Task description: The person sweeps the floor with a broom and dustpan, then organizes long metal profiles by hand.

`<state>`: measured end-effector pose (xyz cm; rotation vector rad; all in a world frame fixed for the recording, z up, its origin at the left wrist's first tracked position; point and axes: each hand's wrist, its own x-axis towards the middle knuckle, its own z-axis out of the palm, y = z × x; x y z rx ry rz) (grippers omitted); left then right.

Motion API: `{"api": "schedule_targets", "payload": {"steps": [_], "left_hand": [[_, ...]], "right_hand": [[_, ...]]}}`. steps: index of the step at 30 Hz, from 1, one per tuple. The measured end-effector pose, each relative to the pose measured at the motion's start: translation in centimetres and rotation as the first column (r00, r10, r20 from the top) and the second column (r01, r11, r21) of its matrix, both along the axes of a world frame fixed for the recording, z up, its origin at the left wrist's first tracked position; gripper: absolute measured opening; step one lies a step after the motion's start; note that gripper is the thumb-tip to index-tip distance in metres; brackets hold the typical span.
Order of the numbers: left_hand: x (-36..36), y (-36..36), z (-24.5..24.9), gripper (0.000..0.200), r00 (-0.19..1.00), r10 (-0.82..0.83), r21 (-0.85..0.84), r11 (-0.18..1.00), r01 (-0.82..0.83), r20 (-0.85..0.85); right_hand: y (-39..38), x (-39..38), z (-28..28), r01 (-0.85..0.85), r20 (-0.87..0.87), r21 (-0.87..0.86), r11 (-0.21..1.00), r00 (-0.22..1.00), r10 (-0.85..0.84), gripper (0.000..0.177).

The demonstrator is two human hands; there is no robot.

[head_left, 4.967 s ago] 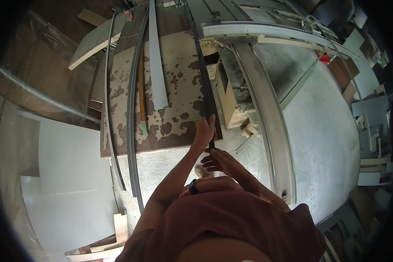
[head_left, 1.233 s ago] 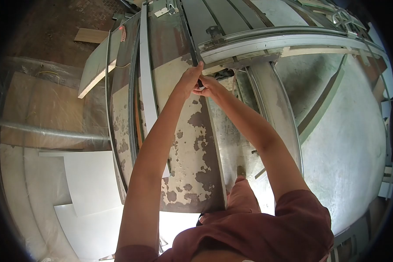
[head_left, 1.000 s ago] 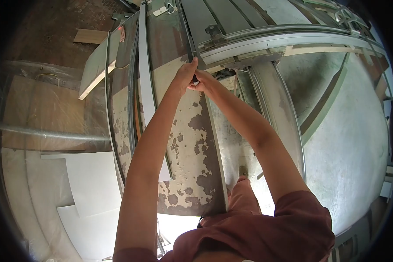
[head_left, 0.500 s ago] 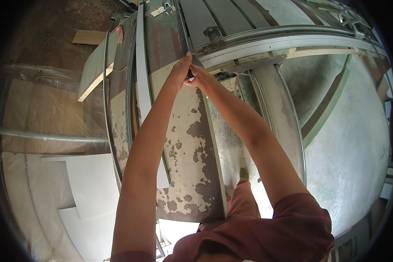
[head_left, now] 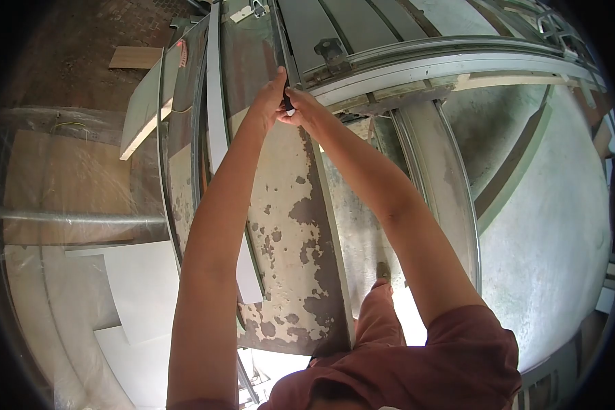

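Over the far part of a long worn metal table (head_left: 280, 205), my two hands meet close together. My left hand (head_left: 270, 101) is closed, with one digit pointing away from me; what its curled fingers hold is hidden. Beside it, my right hand (head_left: 302, 109) is closed around a small black object (head_left: 288, 102), of which only a bit shows between the hands. Both hands are next to the dark slot at the table's right edge. A white strip (head_left: 215, 102) runs lengthwise to the left of my left hand.
A silver rail (head_left: 424, 67) crosses at the upper right, with a dark knob (head_left: 329, 49) near its left end. White sheets (head_left: 140, 287) lie at the lower left behind clear plastic. A pale board (head_left: 147, 109) leans left of the table. My foot (head_left: 383, 270) is on the floor.
Both hands have moved slightly away from me and to the left, staying together. More of the black object shows between them now. The view has shifted a little.
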<state>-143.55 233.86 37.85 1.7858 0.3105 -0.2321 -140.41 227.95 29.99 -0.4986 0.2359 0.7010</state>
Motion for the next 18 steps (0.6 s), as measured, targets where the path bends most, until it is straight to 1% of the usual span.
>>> {"api": "schedule_targets", "payload": {"steps": [2, 3, 5, 6, 8, 10, 12, 15, 16, 17, 18], "left_hand": [[-0.1, -0.4, 0.9, 0.060, 1.000, 0.011, -0.009, 1.000, -0.011, -0.015], [-0.2, -0.6, 1.3, 0.060, 0.999, 0.022, -0.017, 1.000, -0.023, -0.032], [0.2, -0.5, 1.3, 0.060, 0.999, 0.028, -0.007, 1.000, -0.029, -0.041], [0.3, -0.4, 1.4, 0.060, 0.998, 0.035, 0.005, 0.999, -0.034, -0.053], [0.6, -0.2, 1.1, 0.059, 0.998, 0.036, 0.002, 0.999, -0.036, -0.047], [0.9, 0.0, 1.1, 0.059, 0.999, 0.035, -0.004, 0.999, -0.035, -0.041], [1.1, 0.4, 1.5, 0.084, 0.995, -0.048, 0.013, 0.999, 0.049, -0.093], [1.6, 0.7, 2.1, 0.083, 0.996, -0.064, 0.003, 0.998, 0.064, -0.068], [1.4, 0.5, 2.6, 0.083, 0.996, -0.064, 0.002, 0.998, 0.064, -0.062], [1.2, 0.3, 3.2, 0.080, 1.000, -0.029, 0.037, 0.999, 0.030, -0.011], [1.1, 0.1, 3.8, 0.076, 0.999, 0.003, 0.070, 0.998, -0.006, 0.044]], "right_hand": [[0.0, -0.1, 0.6, 0.033, -0.015, -0.060, 0.998, 0.999, -0.034, 0.029], [0.0, -0.1, 1.0, 0.032, -0.013, -0.061, 0.998, 0.999, -0.033, 0.029], [-0.1, 0.0, 1.3, 0.018, -0.069, -0.062, 0.998, 0.997, -0.022, 0.017], [-0.1, 0.0, 1.4, 0.018, -0.068, -0.062, 0.998, 0.997, -0.022, 0.017], [-0.3, -0.5, 2.2, 0.037, -0.069, -0.079, 0.996, 0.997, -0.043, 0.030], [-0.3, -0.5, 2.6, 0.052, -0.083, -0.051, 0.997, 0.995, -0.056, 0.030], [-0.1, -0.1, 2.7, 0.067, -0.096, -0.024, 0.997, 0.993, -0.069, 0.030], [-0.3, 0.3, 3.8, 0.072, -0.051, -0.077, 0.994, 0.996, -0.076, 0.030], [-0.4, 0.4, 4.1, 0.072, 0.014, -0.072, 0.995, 0.997, -0.071, 0.028], [-0.6, 0.5, 4.4, 0.072, 0.080, -0.066, 0.995, 0.995, -0.066, 0.027], [-0.8, 0.5, 4.8, 0.073, 0.088, -0.065, 0.995, 0.994, -0.067, 0.027]]}}
